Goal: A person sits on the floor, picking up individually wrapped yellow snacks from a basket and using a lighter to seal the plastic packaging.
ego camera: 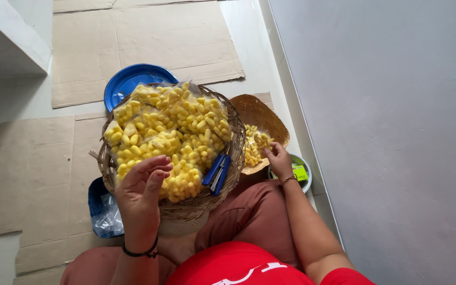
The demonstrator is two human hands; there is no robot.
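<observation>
Cocoon bags (170,129) heaped in basket (228,169). My left hand (141,184) hovers open at its near rim; right hand (279,158) pinches loose cocoons (254,143) right of it, sorting-style.

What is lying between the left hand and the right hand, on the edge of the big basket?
In the head view, a blue stapler lies between the left hand and the right hand, resting on the woven basket rim beside the bags of yellow snacks.
</observation>
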